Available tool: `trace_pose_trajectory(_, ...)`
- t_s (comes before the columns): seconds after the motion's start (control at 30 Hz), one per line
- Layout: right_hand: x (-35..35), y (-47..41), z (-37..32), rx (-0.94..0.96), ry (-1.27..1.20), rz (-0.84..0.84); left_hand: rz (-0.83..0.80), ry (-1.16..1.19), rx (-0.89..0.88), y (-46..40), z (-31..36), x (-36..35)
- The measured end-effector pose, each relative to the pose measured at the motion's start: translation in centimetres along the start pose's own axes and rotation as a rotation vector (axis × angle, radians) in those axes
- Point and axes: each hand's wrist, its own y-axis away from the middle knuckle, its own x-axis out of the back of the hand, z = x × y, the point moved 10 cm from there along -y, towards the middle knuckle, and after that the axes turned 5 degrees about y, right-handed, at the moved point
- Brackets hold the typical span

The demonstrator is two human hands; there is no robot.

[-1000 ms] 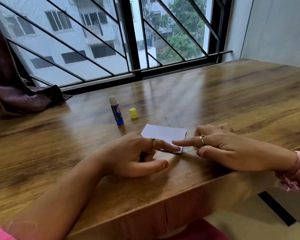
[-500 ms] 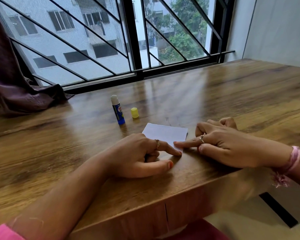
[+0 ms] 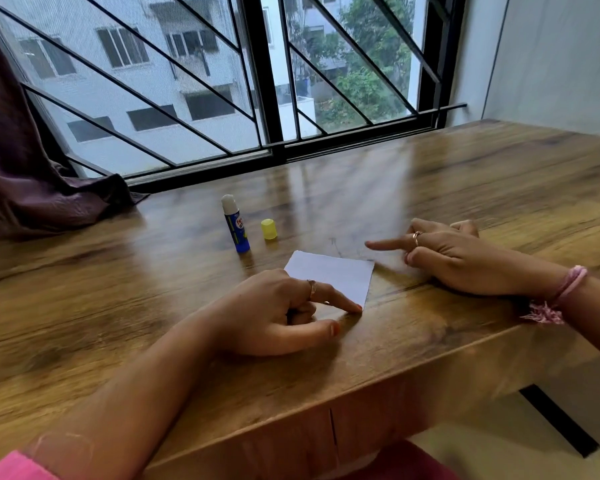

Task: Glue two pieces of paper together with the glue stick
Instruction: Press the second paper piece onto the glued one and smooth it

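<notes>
A small white paper (image 3: 336,276) lies flat on the wooden table (image 3: 465,188); whether it is one sheet or two stacked I cannot tell. My left hand (image 3: 278,313) presses its index fingertip on the paper's near right corner, other fingers curled. My right hand (image 3: 454,258) hovers just right of the paper's far right corner, index finger pointing left, off the sheet. Behind the paper an uncapped blue glue stick (image 3: 235,228) stands upright, with its yellow cap (image 3: 269,229) beside it on the right.
A barred window (image 3: 267,74) runs along the table's far edge. A dark purple curtain (image 3: 32,181) drapes onto the table at the far left. The table's front edge (image 3: 361,386) is close below my hands. A wall stands at the right.
My right hand has lifted off the paper's near edge and moved back and right to the far corner. My left index finger stays pressed on the near corner.
</notes>
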Motion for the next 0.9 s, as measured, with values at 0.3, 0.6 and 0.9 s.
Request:
trace_pose_trajectory(0.3,0.1,0.9,-0.6,-0.006,-0.035,0.017,0.198,0.045,0.117,0.8,-2.9,3.2)
trace_pose_trajectory(0.6,0.0,2.3,-2.5,0.04,-0.088,0.046,0.174,0.226,0.293,2.3,-6.5,4.5)
trace_pose_trajectory(0.9,-1.6,4.2,-6.5,0.158,-0.133,-0.139,0.333,0.094,0.313,2.6,-7.6,6.4)
